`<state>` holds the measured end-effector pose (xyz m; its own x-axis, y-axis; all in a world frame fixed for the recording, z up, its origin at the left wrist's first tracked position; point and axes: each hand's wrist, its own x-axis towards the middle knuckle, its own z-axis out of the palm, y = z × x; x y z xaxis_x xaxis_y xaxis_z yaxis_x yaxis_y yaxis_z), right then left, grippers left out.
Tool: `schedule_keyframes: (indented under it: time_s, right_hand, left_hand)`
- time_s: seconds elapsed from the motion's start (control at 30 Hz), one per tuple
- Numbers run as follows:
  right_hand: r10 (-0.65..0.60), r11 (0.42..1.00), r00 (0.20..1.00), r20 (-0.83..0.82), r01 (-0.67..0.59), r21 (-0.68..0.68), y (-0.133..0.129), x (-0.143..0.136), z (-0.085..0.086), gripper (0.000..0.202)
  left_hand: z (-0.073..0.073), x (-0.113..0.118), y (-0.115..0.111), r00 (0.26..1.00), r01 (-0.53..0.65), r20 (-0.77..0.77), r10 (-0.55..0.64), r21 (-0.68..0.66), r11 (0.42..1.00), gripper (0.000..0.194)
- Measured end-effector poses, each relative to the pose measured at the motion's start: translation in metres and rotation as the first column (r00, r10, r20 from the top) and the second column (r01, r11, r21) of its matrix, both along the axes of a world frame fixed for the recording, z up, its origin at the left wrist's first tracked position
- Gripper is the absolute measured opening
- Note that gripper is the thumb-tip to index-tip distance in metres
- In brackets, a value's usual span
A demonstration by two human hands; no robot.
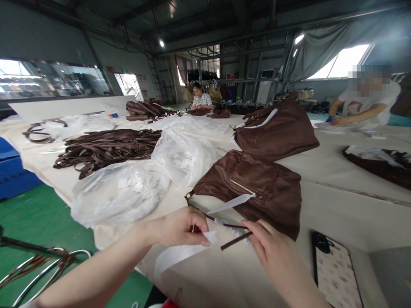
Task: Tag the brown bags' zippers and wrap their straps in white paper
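My left hand (184,226) pinches the end of a white strip (180,256) that hangs down over the front edge of the table. To its right, my right hand (269,244) is closed on a thin dark brown strap (236,241), whose loose end points left. Just beyond both hands lies a brown handbag (266,184) with a gold zipper (242,187). A white ribbon (231,202) is tied to the zipper end. The strap runs from a metal ring at the bag's left corner, with small pale wrapping near my fingers.
Behind are a second brown bag (279,132), piled brown straps (112,147) and clear plastic bags (122,192). A phone (337,271) lies at right on the cloth-covered table (324,192). One person (202,101) sits far back; another person (369,102) works at the right.
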<state>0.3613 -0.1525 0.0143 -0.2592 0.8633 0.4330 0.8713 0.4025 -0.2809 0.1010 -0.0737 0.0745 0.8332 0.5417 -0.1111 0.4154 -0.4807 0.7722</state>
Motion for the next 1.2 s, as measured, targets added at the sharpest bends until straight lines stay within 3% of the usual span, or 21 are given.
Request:
schedule_keyframes:
  time_s: [0.13, 0.23, 0.3, 0.47, 0.67, 0.93, 1.07, 1.2]
  right_hand:
    - [-0.042, 0.999, 0.965, -0.259, 0.034, -0.034, 0.001, -0.005, 0.0, 0.027]
    - [0.03, 0.992, 0.896, -0.443, -0.082, -0.099, -0.001, -0.01, 0.007, 0.032]
    - [0.11, 0.985, 0.883, -0.456, -0.159, -0.07, -0.002, -0.012, 0.011, 0.037]
    - [0.144, 0.989, 0.973, -0.178, -0.134, 0.069, -0.004, -0.008, 0.012, 0.04]
    - [-0.02, 0.981, 0.993, 0.119, -0.003, 0.194, -0.006, -0.009, 0.004, 0.035]
    - [-0.12, 0.98, 0.973, 0.195, 0.084, 0.181, -0.006, -0.01, 0.0, 0.038]
    - [-0.103, 0.979, 0.964, 0.245, 0.055, 0.196, -0.007, -0.011, 0.001, 0.042]
    - [-0.077, 0.987, 0.945, 0.318, 0.026, 0.162, -0.008, -0.013, 0.003, 0.05]
  left_hand:
    - [0.003, 0.003, -0.008, 1.0, -0.019, 0.016, 0.019, 0.002, 1.0, 0.027]
    - [0.002, 0.004, -0.01, 0.999, -0.027, 0.019, 0.027, -0.005, 1.0, 0.027]
    - [0.0, 0.003, -0.01, 0.999, -0.026, 0.018, 0.026, -0.01, 1.0, 0.027]
    - [-0.006, 0.0, -0.008, 0.999, -0.032, 0.021, 0.032, 0.02, 0.999, 0.03]
    - [-0.005, -0.004, -0.011, 0.999, -0.04, 0.01, 0.04, -0.014, 0.999, 0.03]
    - [-0.003, -0.001, -0.016, 0.999, -0.048, 0.002, 0.049, -0.074, 0.996, 0.032]
    - [-0.005, 0.001, -0.013, 0.996, -0.09, 0.0, 0.092, -0.209, 0.974, 0.037]
    - [-0.006, 0.001, -0.01, 0.996, -0.087, 0.01, 0.092, -0.246, 0.965, 0.038]
